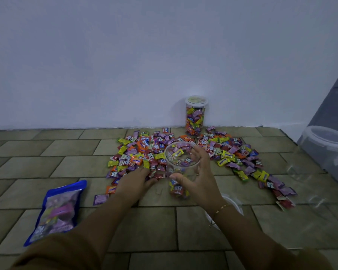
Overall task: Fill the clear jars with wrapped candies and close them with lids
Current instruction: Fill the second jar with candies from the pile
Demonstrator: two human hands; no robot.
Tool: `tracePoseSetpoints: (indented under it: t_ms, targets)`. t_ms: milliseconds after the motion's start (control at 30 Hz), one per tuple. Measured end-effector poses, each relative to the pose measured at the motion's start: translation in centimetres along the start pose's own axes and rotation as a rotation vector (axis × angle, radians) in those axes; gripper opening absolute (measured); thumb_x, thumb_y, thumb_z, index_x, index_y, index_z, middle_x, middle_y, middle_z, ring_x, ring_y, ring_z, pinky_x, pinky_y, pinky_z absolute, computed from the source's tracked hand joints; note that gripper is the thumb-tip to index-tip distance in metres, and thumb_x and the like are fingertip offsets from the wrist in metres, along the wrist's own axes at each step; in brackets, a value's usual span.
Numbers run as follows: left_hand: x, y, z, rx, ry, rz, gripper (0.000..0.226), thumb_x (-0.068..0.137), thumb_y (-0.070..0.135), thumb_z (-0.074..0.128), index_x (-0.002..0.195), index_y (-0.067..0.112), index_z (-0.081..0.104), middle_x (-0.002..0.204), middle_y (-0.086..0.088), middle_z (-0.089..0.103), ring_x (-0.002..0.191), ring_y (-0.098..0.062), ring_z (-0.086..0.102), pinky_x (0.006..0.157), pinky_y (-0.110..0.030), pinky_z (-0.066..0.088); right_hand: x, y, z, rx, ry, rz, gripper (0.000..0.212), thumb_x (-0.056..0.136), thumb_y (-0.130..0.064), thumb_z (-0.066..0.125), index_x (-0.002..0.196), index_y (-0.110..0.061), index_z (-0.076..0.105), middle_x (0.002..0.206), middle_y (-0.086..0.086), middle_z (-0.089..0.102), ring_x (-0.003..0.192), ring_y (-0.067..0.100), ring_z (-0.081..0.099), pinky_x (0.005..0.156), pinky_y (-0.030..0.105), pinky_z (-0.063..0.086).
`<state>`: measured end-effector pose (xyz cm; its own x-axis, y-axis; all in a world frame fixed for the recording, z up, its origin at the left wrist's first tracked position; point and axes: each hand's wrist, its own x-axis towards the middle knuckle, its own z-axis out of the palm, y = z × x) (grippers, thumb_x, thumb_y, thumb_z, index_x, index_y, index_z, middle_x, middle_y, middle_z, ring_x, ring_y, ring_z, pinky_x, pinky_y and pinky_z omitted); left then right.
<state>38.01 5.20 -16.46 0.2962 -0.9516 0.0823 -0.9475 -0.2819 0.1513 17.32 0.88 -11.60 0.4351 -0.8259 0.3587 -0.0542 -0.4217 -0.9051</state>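
Candies (183,151) lay piled on the floor by the wall, where the right hand (199,176) curled round the open jar (180,164) and the left hand (137,179) pressed flat, best scooping small handfuls.

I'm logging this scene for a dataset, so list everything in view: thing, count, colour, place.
open jar: one, clear, centre of floor, a few candies inside
filled jar: one, clear, lidded, against the wall
loose candies: many, mixed colours, spread on the tiles
candy bag: one, blue, floor at left
lid: one, white, floor under right wrist
empty containers: at least two, clear, right edge
left hand: on candies beside the open jar
right hand: grip around the open jar
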Motion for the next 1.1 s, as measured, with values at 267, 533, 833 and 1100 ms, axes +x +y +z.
tracePoseSetpoints:
  t_ms: [267,533,833,1100]
  targets:
    - [0.5,2.9,-5.4,-0.585,0.359,-0.182,0.041,0.093,0.046,0.049,0.067,0.016,0.042,0.057,0.006,0.040,0.053,-0.008,0.039,0.049,-0.027,0.024,0.0,0.4,0.0,-0.036,0.015,0.018,0.086,0.067,-0.030,0.084,0.126,-0.052,0.025,0.136,-0.017,0.038,0.122,-0.019,0.033,0.098,0.004,0.033]
    - [2.1,8.0,-11.8,-1.586,0.392,-0.126,0.036,0.093,0.042,0.053,0.071,0.014,0.053,0.046,0.006,0.039,0.037,-0.011,0.031,0.037,-0.020,0.025,-0.1,0.1,-0.1,-0.062,0.001,0.008,0.083,0.068,-0.025,0.083,0.122,-0.051,0.026,0.128,-0.025,0.034,0.113,-0.029,0.030,0.087,-0.006,0.029]
    - [2.7,10.5,-11.0,-1.587,0.415,-0.151,0.040,0.095,0.039,0.050,0.063,0.015,0.053,0.046,0.000,0.040,0.038,-0.014,0.040,0.051,-0.031,0.036,0.0,-0.4,-0.3,-0.078,-0.010,0.020,0.081,0.069,-0.026,0.083,0.118,-0.053,0.025,0.127,-0.018,0.036,0.110,-0.032,0.029,0.083,-0.008,0.028]
    - [2.3,11.3,-11.6,-1.440,0.351,-0.152,0.046,0.097,0.045,0.043,0.062,0.017,0.054,0.055,-0.003,0.052,0.049,-0.016,0.046,0.055,-0.031,0.038,0.0,-0.2,-0.3,-0.065,-0.005,0.005,0.080,0.068,-0.022,0.083,0.118,-0.051,0.028,0.125,-0.029,0.032,0.111,-0.031,0.030,0.085,-0.008,0.027]
